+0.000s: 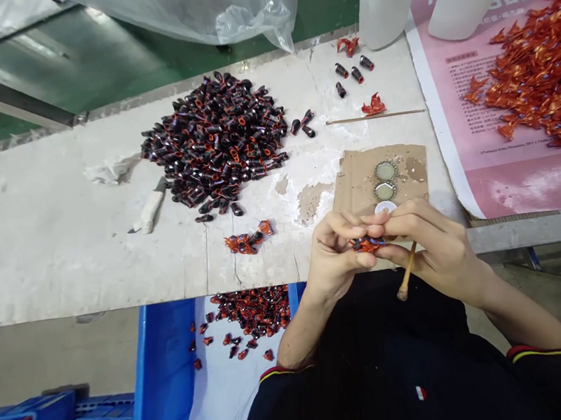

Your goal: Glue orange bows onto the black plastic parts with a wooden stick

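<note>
My left hand [334, 254] pinches a small orange-and-black plastic part [368, 244] at the table's front edge. From the other side, the fingers of my right hand [434, 240] close on the same part. A thin wooden stick [408, 271] with a thicker, brownish end also sticks out downward from my right hand. Just beyond the fingers lies a piece of cardboard [352, 176] with two bottle caps [386, 181] and a white round piece [384, 206], partly covered by my hands. Several joined orange-and-black parts [242, 243] rest to the left.
A big pile of black pieces [223, 139] occupies the table's middle. Orange pieces [542, 75] are heaped on a pink printed sheet [477, 176] at right. A thin rod [376, 117] lies behind the cardboard. Below the edge, a blue bin [161, 363] holds orange-and-black parts.
</note>
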{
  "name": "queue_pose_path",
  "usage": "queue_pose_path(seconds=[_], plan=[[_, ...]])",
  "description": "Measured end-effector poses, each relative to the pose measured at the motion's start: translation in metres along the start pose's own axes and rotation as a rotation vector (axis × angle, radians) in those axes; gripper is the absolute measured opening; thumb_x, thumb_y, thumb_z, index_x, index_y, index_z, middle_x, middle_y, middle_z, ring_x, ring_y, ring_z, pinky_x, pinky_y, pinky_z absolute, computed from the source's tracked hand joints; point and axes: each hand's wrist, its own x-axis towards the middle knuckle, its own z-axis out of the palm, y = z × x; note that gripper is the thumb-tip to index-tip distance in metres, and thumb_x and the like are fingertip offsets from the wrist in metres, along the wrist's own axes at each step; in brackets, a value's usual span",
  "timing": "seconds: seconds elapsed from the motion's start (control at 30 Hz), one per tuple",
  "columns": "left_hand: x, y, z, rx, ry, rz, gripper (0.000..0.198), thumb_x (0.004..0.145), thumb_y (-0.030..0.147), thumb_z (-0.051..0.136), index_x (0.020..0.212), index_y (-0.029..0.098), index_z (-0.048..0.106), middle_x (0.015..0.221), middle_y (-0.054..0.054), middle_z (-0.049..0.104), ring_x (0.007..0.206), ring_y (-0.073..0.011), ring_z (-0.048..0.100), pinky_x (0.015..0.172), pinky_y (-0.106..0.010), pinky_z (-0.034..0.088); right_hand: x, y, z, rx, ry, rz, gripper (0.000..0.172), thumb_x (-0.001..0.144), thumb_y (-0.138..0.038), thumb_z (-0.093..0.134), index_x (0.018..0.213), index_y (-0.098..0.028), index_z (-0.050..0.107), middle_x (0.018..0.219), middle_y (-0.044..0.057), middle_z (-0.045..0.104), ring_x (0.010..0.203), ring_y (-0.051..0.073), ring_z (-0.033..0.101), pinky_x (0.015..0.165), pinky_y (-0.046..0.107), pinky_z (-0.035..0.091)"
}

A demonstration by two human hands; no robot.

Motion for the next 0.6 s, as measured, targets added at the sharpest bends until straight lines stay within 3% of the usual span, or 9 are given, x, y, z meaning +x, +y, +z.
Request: queue_pose_path(seconds=[0.1, 0.2, 0.33, 0.4, 0.5, 0.6], plan=[[-0.002, -0.001, 0.000, 0.018, 0.050, -0.071, 0.045, 0.066, 0.060, 0.079, 0.069, 0.024, 0.051, 0.066, 0.005, 0.066, 0.089, -0.0199, 0.075, 0.085, -0.038, 0.065, -0.001, 0.001, 0.003, -0.004, -0.021, 0.008, 0.004, 0.093, -0.022, 0.055, 0.097, -0.022, 0.056, 0.088, 0.003, 0.067, 0.086, 0.016, 0.065, 0.079, 0.030, 0.055], [-0.003, -0.001, -0.002, 0.023, 0.071, -0.037, 0.041, 0.067, 0.057, 0.080, 0.073, 0.025, 0.056, 0.069, 0.004, 0.070, 0.083, -0.0196, 0.075, 0.076, -0.036, 0.066, -0.001, 0.002, 0.005, -0.028, -0.040, 0.000, 0.008, 0.091, -0.018, 0.057, 0.098, -0.022, 0.057, 0.090, 0.003, 0.067, 0.087, 0.015, 0.065, 0.080, 0.030, 0.055], [-0.003, 0.005, -0.009, 0.092, 0.127, 0.137, 0.021, 0.073, 0.033, 0.083, 0.085, 0.026, 0.067, 0.081, 0.004, 0.074, 0.089, -0.0138, 0.074, 0.083, -0.027, 0.062, -0.004, 0.004, 0.002, -0.093, -0.087, -0.024, 0.022, 0.089, -0.012, 0.058, 0.110, -0.021, 0.057, 0.095, 0.004, 0.067, 0.088, 0.016, 0.064, 0.081, 0.031, 0.054], [-0.004, 0.008, -0.015, 0.201, 0.190, 0.213, 0.023, 0.071, 0.022, 0.085, 0.087, 0.026, 0.070, 0.084, 0.003, 0.074, 0.087, -0.0106, 0.073, 0.085, -0.023, 0.059, -0.007, 0.008, -0.001, -0.122, -0.095, -0.031, 0.038, 0.088, -0.006, 0.055, 0.122, -0.023, 0.055, 0.100, 0.005, 0.066, 0.091, 0.018, 0.063, 0.080, 0.032, 0.053], [-0.009, 0.010, -0.025, 0.373, 0.280, 0.247, 0.025, 0.067, 0.020, 0.087, 0.088, 0.024, 0.072, 0.083, 0.001, 0.073, 0.083, -0.0117, 0.071, 0.078, -0.022, 0.057, -0.016, 0.017, -0.005, -0.138, -0.020, -0.088, 0.057, 0.088, -0.004, 0.050, 0.139, -0.028, 0.048, 0.103, 0.007, 0.065, 0.089, 0.021, 0.062, 0.073, 0.035, 0.053], [-0.019, 0.011, -0.043, 0.589, 0.333, 0.306, 0.021, 0.072, 0.022, 0.083, 0.090, 0.023, 0.073, 0.085, -0.002, 0.074, 0.086, -0.0153, 0.070, 0.079, -0.027, 0.057, -0.025, 0.030, -0.011, -0.142, 0.171, -0.195, 0.056, 0.093, -0.011, 0.044, 0.147, -0.027, 0.042, 0.099, 0.010, 0.064, 0.084, 0.023, 0.063, 0.065, 0.038, 0.052]])
